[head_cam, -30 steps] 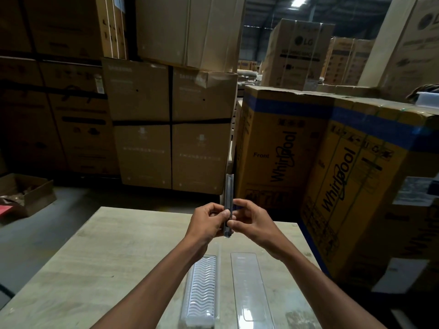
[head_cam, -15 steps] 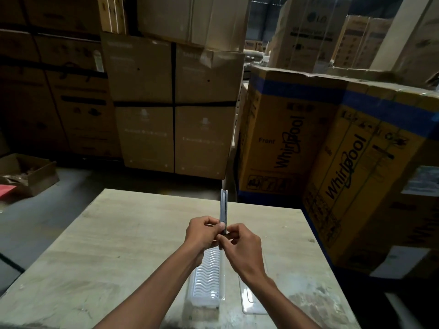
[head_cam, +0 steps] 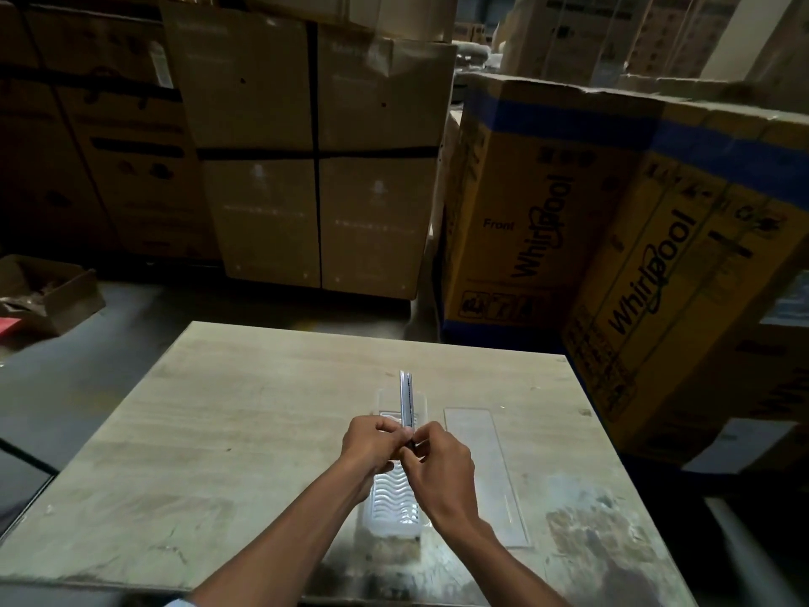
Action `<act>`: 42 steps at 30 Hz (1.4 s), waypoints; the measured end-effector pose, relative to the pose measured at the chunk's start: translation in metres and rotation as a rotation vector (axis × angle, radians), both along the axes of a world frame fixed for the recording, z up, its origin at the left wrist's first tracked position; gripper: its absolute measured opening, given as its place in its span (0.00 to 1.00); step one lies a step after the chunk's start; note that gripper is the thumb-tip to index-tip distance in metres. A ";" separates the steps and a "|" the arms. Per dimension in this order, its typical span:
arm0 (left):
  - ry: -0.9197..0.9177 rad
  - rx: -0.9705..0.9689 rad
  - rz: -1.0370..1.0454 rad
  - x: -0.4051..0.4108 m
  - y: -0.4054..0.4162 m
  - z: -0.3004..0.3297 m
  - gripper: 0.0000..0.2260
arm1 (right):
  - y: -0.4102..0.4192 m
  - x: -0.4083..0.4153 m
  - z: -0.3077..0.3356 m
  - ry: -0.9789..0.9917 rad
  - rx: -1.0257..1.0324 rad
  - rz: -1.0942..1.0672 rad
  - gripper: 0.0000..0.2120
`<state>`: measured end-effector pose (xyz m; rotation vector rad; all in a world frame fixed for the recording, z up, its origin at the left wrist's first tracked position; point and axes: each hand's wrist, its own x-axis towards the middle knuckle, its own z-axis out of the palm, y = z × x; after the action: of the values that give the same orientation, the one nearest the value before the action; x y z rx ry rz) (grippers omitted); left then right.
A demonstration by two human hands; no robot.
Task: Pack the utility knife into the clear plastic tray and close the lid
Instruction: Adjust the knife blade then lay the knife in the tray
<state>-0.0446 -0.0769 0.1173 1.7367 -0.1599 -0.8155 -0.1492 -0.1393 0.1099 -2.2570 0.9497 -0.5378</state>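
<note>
A slim grey utility knife [head_cam: 406,398] stands nearly upright above the middle of the wooden table [head_cam: 227,422]. My left hand [head_cam: 373,444] and my right hand [head_cam: 437,464] both pinch its lower end, fingertips touching. Directly below them lies the clear plastic tray [head_cam: 395,503], long and narrow with a wavy ribbed floor, partly hidden by my hands. Its flat clear lid [head_cam: 486,470] lies separately on the table just to the right of the tray.
Stacked brown cartons [head_cam: 315,168] fill the space behind the table. Yellow Whirlpool boxes [head_cam: 569,221] stand close to the table's right edge. An open carton [head_cam: 48,291] sits on the floor at the left.
The view has tilted down, so the whole table shows. My hands have lowered the upright knife toward the tray. Both hands keep their grip.
</note>
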 end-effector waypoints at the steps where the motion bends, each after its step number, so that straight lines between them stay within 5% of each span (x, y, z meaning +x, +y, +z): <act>1: 0.000 0.004 -0.008 0.001 0.001 -0.003 0.05 | 0.000 0.001 -0.002 0.011 0.002 -0.005 0.07; 5: -0.028 0.002 -0.058 0.007 0.002 -0.018 0.12 | 0.000 0.004 -0.013 0.045 -0.001 -0.023 0.07; 12: -0.900 0.441 -0.276 0.020 0.022 -0.054 0.22 | -0.006 0.006 -0.037 0.204 -0.022 -0.014 0.06; 19: -1.193 0.579 -0.354 0.038 0.035 -0.066 0.35 | -0.004 0.024 -0.069 0.332 -0.062 0.014 0.09; 42: -1.242 0.721 -0.424 0.047 0.055 -0.101 0.36 | -0.005 0.066 -0.141 0.523 -0.044 0.024 0.12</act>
<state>0.0024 -0.0221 0.0165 2.7458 -1.2071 0.0932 -0.0827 -0.1447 -0.0311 -2.4972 1.1615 0.0560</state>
